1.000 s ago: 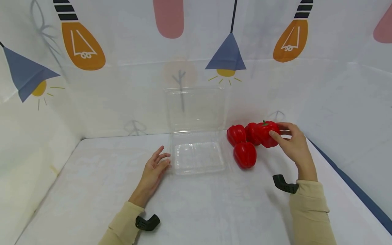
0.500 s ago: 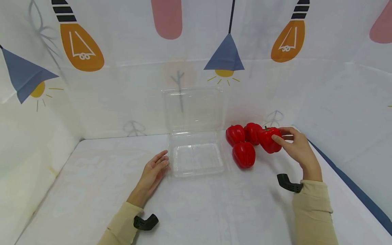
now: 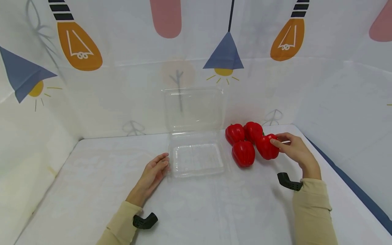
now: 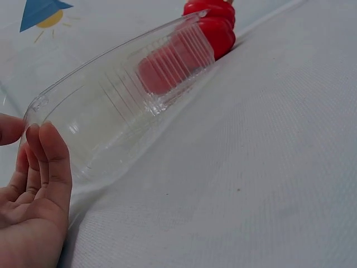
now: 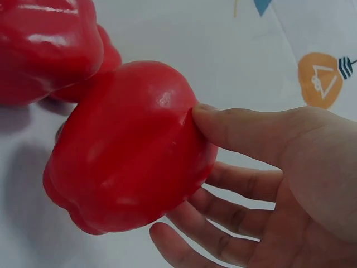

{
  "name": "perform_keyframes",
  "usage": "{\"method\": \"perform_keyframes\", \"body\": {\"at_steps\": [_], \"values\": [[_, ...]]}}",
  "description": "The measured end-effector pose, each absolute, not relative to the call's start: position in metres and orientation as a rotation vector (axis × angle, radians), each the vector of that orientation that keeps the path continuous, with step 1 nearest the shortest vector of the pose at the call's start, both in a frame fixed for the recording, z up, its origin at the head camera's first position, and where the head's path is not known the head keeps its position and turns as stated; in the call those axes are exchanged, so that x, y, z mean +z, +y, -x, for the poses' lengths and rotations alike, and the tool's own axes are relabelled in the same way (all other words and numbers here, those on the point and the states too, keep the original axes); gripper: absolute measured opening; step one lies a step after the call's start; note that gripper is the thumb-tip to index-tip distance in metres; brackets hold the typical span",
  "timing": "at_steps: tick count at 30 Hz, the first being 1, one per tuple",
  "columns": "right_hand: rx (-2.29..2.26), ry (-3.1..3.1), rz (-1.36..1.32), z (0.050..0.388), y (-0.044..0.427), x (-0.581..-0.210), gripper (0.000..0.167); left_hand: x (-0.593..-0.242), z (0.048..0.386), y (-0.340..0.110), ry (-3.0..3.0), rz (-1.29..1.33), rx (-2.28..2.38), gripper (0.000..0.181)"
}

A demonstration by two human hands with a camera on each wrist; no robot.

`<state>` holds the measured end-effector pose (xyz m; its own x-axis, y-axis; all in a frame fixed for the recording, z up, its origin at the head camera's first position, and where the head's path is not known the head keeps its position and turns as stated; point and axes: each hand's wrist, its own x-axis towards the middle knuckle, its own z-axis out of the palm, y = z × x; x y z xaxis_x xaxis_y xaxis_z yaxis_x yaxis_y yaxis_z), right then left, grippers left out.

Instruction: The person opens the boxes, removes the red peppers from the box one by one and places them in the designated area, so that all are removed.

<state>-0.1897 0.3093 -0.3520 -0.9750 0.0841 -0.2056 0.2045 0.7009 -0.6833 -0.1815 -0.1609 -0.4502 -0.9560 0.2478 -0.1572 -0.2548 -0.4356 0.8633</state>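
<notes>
My right hand point(image 3: 295, 149) grips a red bell pepper point(image 3: 267, 147) at its right side, thumb on the near face and fingers behind. In the right wrist view this bell pepper point(image 5: 128, 151) is glossy and lies tilted in the fingers; whether it bears on the table cannot be told. Three more red bell peppers point(image 3: 243, 153) cluster just left of it. My left hand point(image 3: 151, 175) is at the left edge of a clear plastic clamshell box point(image 3: 197, 174), its loosely bent fingertips point(image 4: 53, 137) touching or nearly touching the rim. The box's lid point(image 3: 193, 109) stands raised.
A white cloth point(image 3: 196, 211) covers the table. Behind it hangs a white curtain point(image 3: 131, 92) printed with lamps and bulbs, close to the raised lid and the rear peppers. A side sheet point(image 3: 352, 136) with a dark blue lower edge flanks the right.
My right hand has lowered its bell pepper and brought it toward me, in front of the rear peppers. The left hand's fingers have drawn closer together by the box's edge.
</notes>
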Motion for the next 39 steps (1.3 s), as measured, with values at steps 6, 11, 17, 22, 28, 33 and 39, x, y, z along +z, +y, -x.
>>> {"method": "perform_keyframes", "body": {"at_steps": [6, 11, 17, 22, 28, 33, 39], "values": [[-1.140, 2.711, -0.195, 0.193, 0.314, -0.358, 0.080, -0.448, 0.177, -0.161, 1.447, -0.023, 2.415, 0.027], [-1.135, 2.697, -0.182, 0.196, 0.317, -0.364, 0.078, -0.448, 0.176, -0.161, 1.431, -0.053, 2.406, 0.022], [-1.130, 2.671, -0.202, 0.197, 0.318, -0.371, 0.079, -0.449, 0.177, -0.162, 1.392, -0.084, 2.380, 0.015], [-1.124, 2.675, -0.194, 0.198, 0.317, -0.374, 0.079, -0.451, 0.178, -0.165, 1.383, -0.172, 2.342, 0.012], [-1.116, 2.669, -0.196, 0.202, 0.314, -0.378, 0.081, -0.453, 0.177, -0.169, 1.352, -0.264, 2.315, 0.013], [-1.116, 2.657, -0.225, 0.204, 0.313, -0.380, 0.084, -0.452, 0.177, -0.169, 1.357, -0.266, 2.305, 0.012], [-1.127, 2.647, -0.248, 0.206, 0.312, -0.382, 0.085, -0.451, 0.176, -0.169, 1.346, -0.287, 2.299, 0.012]]}}
